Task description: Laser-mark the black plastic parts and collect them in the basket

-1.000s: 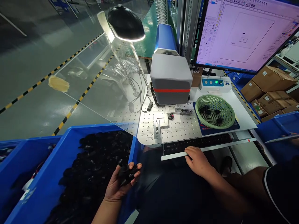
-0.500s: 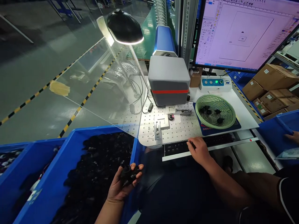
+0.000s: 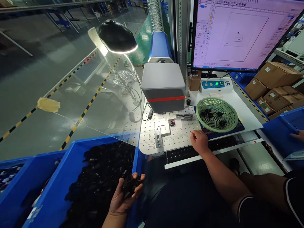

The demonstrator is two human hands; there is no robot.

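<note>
My left hand (image 3: pixel 124 194) is curled, palm up, around several small black plastic parts (image 3: pixel 130 186), beside a blue bin of similar black parts (image 3: pixel 102 177). My right hand (image 3: pixel 199 142) is over the front edge of the perforated metal plate (image 3: pixel 148 139), its fingers curled in a loose fist with nothing visible in them. Beyond it, a small round black part (image 3: pixel 171 123) with a reddish light spot sits on the plate, close to the metal stop brackets (image 3: pixel 158 137). The keyboard (image 3: pixel 180 154) lies on a pull-out tray below the hand.
A grey machine head (image 3: pixel 163 85) hangs over the plate. To the right stand a green basket (image 3: pixel 216 126) holding several black parts, a control box (image 3: pixel 216 85) and a monitor (image 3: pixel 239 38). A lamp (image 3: pixel 117 36) and clear sheet (image 3: pixel 95 104) are at left. Another person's hand (image 3: pixel 298 135) shows far right.
My right hand has lifted from the keyboard and moved forward to the plate's edge, its fingers now more curled. My left hand still holds the black parts. The view has shifted slightly.
</note>
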